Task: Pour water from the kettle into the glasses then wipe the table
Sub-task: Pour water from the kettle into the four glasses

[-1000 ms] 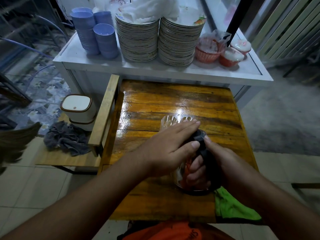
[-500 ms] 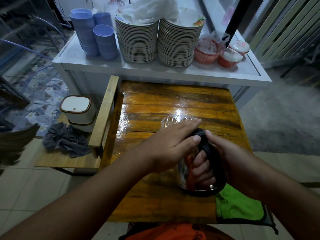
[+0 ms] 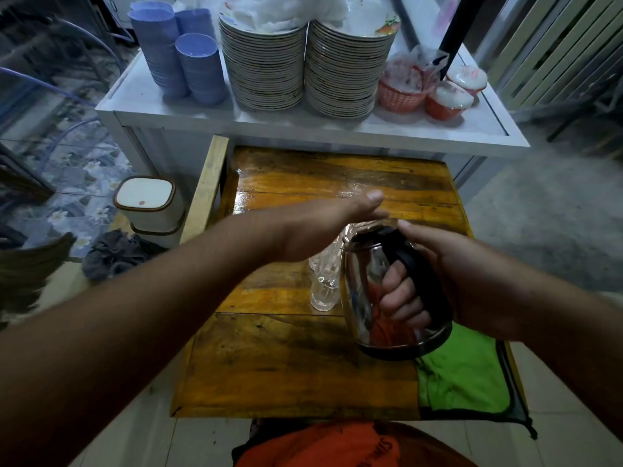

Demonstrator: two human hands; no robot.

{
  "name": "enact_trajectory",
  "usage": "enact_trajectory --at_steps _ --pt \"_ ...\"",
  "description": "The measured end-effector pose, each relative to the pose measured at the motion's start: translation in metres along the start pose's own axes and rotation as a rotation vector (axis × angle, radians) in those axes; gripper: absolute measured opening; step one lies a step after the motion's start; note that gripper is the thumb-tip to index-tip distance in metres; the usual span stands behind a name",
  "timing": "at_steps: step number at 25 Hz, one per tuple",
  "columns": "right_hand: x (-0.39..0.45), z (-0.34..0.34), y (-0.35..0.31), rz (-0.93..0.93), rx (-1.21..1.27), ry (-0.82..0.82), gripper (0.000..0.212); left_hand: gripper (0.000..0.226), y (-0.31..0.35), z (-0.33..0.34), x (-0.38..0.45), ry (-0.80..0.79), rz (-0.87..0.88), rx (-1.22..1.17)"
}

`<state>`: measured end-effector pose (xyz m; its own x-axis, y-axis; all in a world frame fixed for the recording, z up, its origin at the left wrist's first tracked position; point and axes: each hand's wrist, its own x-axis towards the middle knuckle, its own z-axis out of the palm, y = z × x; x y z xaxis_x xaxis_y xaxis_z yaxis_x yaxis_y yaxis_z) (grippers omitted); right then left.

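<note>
A steel kettle [image 3: 362, 291] with a black lid and handle stands upright near the right front of the wooden table [image 3: 286, 365]. My right hand [image 3: 465, 281] is wrapped around its handle. Just left of the kettle are clear glasses [image 3: 324, 293], their tops hidden behind my left hand [image 3: 320, 227]. That hand hovers flat above the glasses with its fingers stretched out and nothing in it. A green cloth [image 3: 465, 379] lies on the table's front right corner, right behind the kettle's base.
A white cart beyond the table carries two tall stacks of plates [image 3: 266, 62], blue cups [image 3: 188, 62] and red baskets [image 3: 401, 92]. To the left are a chair's wooden rail [image 3: 205, 187], a white lidded bin [image 3: 148, 203] and a grey rag [image 3: 111, 254].
My left hand has come off the kettle's lid and risen away to the left, uncovering the glasses. My right hand keeps its grip on the handle.
</note>
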<state>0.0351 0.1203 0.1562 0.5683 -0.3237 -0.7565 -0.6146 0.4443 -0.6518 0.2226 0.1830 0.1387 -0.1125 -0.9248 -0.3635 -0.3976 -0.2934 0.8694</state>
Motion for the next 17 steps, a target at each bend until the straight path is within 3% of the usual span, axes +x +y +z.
enact_trajectory --at_steps 10,17 --pt "-0.008 -0.009 -0.026 0.038 -0.056 -0.024 0.068 0.083 0.004 -0.017 0.014 -0.076 -0.003 -0.008" --pt "-0.006 -0.015 -0.035 0.064 -0.112 -0.029 0.067 0.068 0.011 -0.017 0.014 -0.066 -0.009 0.001"
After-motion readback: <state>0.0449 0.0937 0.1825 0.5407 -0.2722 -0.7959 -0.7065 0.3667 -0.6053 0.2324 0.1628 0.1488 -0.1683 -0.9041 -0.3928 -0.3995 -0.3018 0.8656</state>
